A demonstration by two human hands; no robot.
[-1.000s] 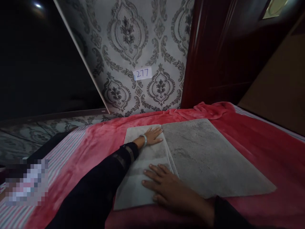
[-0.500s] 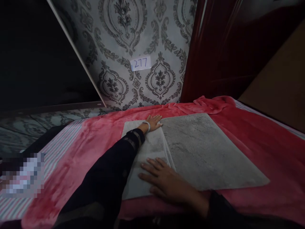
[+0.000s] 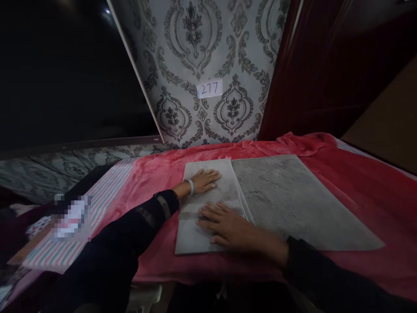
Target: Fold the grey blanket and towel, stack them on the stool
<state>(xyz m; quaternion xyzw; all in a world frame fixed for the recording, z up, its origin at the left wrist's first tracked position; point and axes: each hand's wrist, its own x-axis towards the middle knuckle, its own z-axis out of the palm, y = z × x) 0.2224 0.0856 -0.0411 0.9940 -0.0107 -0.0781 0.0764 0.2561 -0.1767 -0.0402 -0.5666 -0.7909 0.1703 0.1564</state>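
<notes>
A grey mat [image 3: 280, 200] with a mottled surface lies on a pink fleece blanket [image 3: 156, 182]. Its left part is a paler, folded section [image 3: 203, 243] whose layered edge runs down the middle. On the upper half of that section my left hand [image 3: 206, 180] rests flat, fingers stretched to the right and a bracelet at the wrist. Lower and nearer to me, my right hand [image 3: 230, 228] presses palm down with fingers spread to the left, across the pale section and close to the layered edge. Neither hand grasps anything.
Behind the blanket stands a patterned wall with a paper label [image 3: 210, 88] reading 277. A large dark screen [image 3: 71, 78] is at the left, and a dark red door panel [image 3: 312, 74] at the right. Striped cloth [image 3: 110, 187] shows at the blanket's left; a light stool [image 3: 145, 298] is below.
My left hand has slid from the far end of the layered edge toward me and inward on the pale section. My right hand stays flat nearby. The view has shifted left.
</notes>
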